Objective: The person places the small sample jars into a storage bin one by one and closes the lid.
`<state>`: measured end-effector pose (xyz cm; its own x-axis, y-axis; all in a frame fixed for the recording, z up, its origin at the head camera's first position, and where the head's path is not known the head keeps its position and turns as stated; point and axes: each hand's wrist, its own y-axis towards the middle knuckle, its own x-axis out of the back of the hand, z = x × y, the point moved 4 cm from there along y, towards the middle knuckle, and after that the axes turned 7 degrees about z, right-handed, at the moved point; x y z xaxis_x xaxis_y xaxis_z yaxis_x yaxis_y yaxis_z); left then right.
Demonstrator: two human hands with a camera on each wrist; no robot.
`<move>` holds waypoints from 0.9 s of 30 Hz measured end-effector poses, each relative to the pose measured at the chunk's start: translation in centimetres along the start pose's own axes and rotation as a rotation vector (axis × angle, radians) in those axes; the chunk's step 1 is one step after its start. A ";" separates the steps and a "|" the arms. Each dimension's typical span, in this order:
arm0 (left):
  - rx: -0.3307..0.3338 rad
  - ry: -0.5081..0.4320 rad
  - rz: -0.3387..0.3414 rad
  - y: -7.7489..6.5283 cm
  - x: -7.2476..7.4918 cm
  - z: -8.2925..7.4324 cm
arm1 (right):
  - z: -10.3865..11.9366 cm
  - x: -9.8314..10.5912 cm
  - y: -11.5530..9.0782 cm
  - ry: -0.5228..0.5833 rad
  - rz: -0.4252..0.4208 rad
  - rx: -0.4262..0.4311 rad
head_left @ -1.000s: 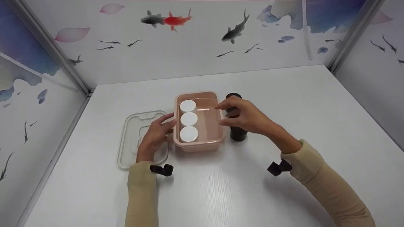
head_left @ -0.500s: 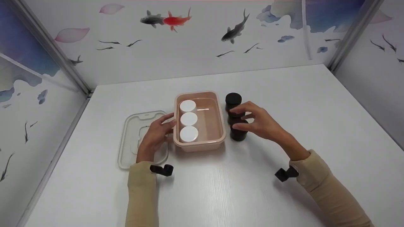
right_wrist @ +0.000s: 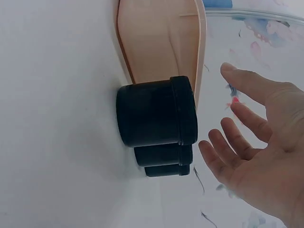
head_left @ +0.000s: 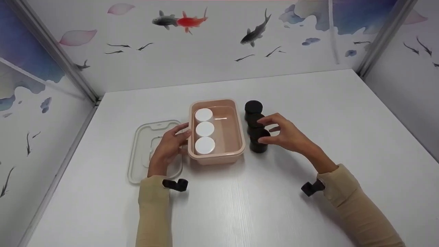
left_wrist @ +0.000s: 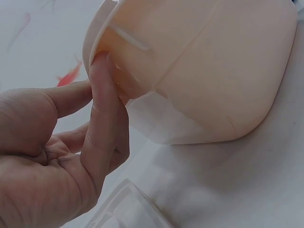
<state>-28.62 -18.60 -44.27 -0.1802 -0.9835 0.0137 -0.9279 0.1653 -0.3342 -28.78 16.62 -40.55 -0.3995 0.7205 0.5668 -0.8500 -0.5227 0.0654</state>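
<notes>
A pink plastic box (head_left: 219,160) sits mid-table with three white-lidded jars (head_left: 205,129) in a row along its left side. My left hand (head_left: 168,147) grips the box's left rim. The left wrist view shows fingertips (left_wrist: 102,64) against the wall under the rim. Three black jars (head_left: 258,145) stand upright in a row just right of the box. Over the nearer two, my right hand (head_left: 288,135) hovers with thumb and fingers spread, holding nothing. In the right wrist view a gap shows between the fingers and the black jars (right_wrist: 152,114).
A translucent lid (head_left: 135,157) lies flat on the white table (head_left: 308,99) left of the box, partly under the left hand and forearm. Printed panels (head_left: 219,55) wall the table at the back and both sides.
My right hand has moved from above the box's right rim to the right, over the black jars, uncovering the farther ones. The left hand and box have stayed in place.
</notes>
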 end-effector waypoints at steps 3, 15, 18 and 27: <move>0.001 0.001 -0.005 0.1 0.0 0.1 | -0.5 -0.1 0.0 0.004 0.012 -0.025; 0.013 0.030 -0.012 0.2 0.0 0.0 | -1.9 -0.5 0.1 0.013 0.044 -0.126; 0.011 0.030 -0.004 0.2 0.0 0.0 | -2.1 -0.6 0.1 0.020 0.051 -0.137; 0.009 0.035 0.001 0.1 -0.1 0.1 | -2.5 -0.7 -0.1 0.026 0.073 -0.147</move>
<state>-28.66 -18.54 -44.37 -0.1925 -0.9802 0.0459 -0.9249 0.1656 -0.3423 -29.31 17.26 -43.03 -0.4693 0.6957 0.5438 -0.8587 -0.5032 -0.0972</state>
